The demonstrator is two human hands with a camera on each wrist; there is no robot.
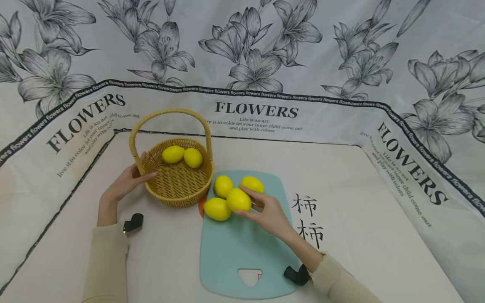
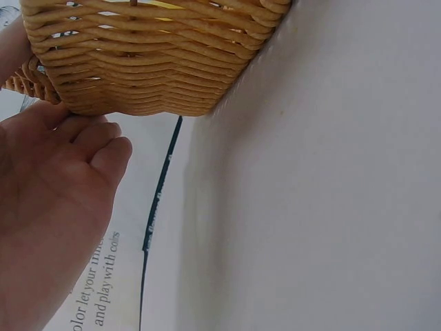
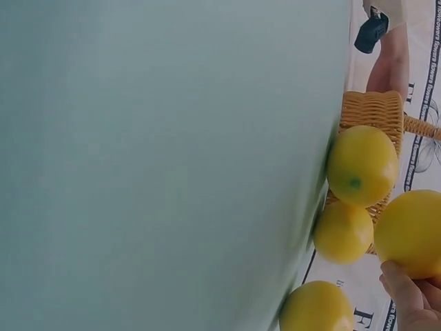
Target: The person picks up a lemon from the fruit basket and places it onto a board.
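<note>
A yellow lemon [image 1: 238, 200] is pinched beside three matching lemons [image 1: 217, 209] on the board [image 1: 242, 248], two more lemons [image 1: 173, 154] lying inside a handled wicker basket [image 1: 183, 203].

"FLOWERS" and "Life is an art" are printed on the cloth [image 1: 326, 120], "flowers" on its stripe [image 1: 235, 91]. "柿" is written twice on the worktop [image 1: 341, 185].

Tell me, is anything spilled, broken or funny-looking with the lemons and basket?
No, nothing stands out. Two lemons sit in the basket, three more lemons lie on the board, and the right hand holds another lemon. I see no spill or damage.
</note>
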